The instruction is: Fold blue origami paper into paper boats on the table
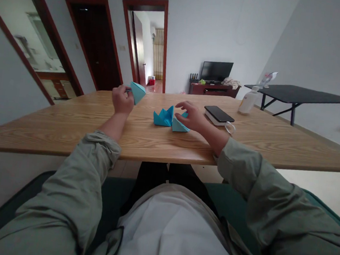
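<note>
My left hand [123, 99] is raised over the left part of the wooden table [68, 121], its fingers closed on a light blue folded paper piece [137, 93]. Near the table's middle stands a brighter blue folded paper [163, 117] with pointed tips. Right beside it is another folded paper piece [180, 125], light blue with a brighter blue part. My right hand [190, 115] hovers at that piece with thumb and fingers apart, partly covering it; whether the fingertips touch it is unclear.
To the right lie a black phone [218, 113] on a white block and a white cable loop [230, 128]. A white bottle [249, 100] stands farther back. Beyond are a black table [302, 94] and a television [216, 71] on a cabinet.
</note>
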`<state>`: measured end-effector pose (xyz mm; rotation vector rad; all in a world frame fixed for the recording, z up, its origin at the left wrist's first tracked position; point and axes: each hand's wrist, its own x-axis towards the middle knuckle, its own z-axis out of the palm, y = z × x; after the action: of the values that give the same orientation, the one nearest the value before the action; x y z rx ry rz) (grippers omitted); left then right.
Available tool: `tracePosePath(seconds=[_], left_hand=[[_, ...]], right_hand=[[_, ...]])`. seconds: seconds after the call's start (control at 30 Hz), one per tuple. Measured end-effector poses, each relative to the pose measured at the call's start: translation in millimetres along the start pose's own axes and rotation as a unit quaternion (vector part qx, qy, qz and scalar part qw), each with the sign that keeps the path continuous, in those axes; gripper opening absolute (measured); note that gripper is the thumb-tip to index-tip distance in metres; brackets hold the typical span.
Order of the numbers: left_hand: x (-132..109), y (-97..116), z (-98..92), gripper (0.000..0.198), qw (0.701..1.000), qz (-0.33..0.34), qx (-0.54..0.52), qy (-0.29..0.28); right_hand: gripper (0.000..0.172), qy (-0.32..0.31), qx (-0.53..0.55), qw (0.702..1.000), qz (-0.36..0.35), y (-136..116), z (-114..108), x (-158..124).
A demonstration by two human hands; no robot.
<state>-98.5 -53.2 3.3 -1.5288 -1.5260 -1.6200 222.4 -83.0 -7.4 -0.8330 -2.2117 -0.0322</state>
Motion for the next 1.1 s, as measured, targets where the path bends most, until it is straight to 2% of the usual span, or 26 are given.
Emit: tracePosePath(seconds=[0.1,0.23,0.3,0.53,0.73,0.83,0.93,1.03,1.1], left_hand=[[-3.4,14.7,2.6,0.015,1.0,0.01,-0.016,-0.005],[-8.9,30.6,6.8,0.015,0.999,0.032,-0.033,-0.027],[-10.6,36.6,7.7,0.015,0.998,0.039,-0.037,-0.028],[-14.8,50.9,8.5,0.016,0.998,0.045,-0.032,-0.039],[-19.2,63.7,10.1,0.011,0.995,0.05,-0.056,-0.062],[-21.7,69.8,9.8,0.012,0.992,0.05,-0.083,-0.084],[-24.0,75.3,12.0,0.018,0.985,0.034,-0.124,-0.114],[-26.6,82.0,17.8,0.023,0.971,0.024,-0.184,-0.154],[-28.9,87.3,22.5,0.024,0.956,0.025,-0.232,-0.181]], right_hand=[[0.042,-0.019,-0.048,0.998,-0.038,-7.7,6.2,-1.4],[0.067,-0.074,-0.116,0.987,-0.081,-8.1,18.5,-3.8],[0.074,-0.1,-0.136,0.981,-0.092,-3.3,25.2,-3.7],[0.078,-0.105,-0.151,0.98,-0.07,16.8,40.7,7.8],[0.087,-0.101,-0.151,0.982,-0.043,28.6,43.3,21.2],[0.093,-0.08,-0.145,0.986,-0.019,27.6,36.5,22.4],[0.093,-0.018,-0.098,0.995,-0.014,20.7,26.0,22.8],[0.092,0.044,0.01,0.999,0.029,14.9,18.3,25.9],[0.09,0.061,0.104,0.99,0.072,14.3,16.7,29.0]])
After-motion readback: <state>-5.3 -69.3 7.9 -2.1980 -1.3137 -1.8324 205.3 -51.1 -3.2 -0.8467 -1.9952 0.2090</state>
